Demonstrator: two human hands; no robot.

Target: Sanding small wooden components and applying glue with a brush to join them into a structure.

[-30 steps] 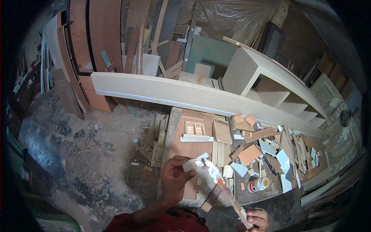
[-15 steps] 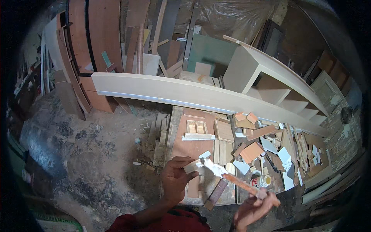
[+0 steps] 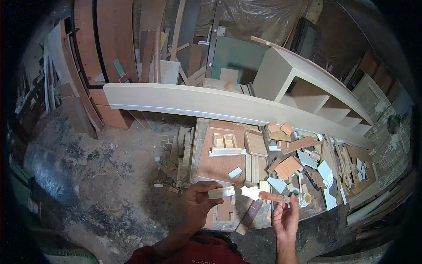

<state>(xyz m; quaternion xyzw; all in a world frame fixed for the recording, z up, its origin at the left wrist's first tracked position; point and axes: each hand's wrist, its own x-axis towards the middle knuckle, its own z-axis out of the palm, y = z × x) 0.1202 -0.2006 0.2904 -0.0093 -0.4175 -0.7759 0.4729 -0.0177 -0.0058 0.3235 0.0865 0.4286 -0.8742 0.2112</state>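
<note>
Pale, short wooden block (image 3: 221, 192) sits pinched in your left hand (image 3: 196, 207). Your right hand (image 3: 285, 216) grips an orange-stained stick (image 3: 272, 197), whose whitish tip (image 3: 251, 192) lies just beside that block. Beyond your right grip stands a small round open jar (image 3: 304, 199).

— How many hands show?
— Two: a left hand (image 3: 198, 207) and a right hand (image 3: 285, 219).
— And what do they carry?
— One small wood block (image 3: 221, 192), one glue-tipped brush (image 3: 268, 196). One glue jar (image 3: 304, 199) too.
</note>
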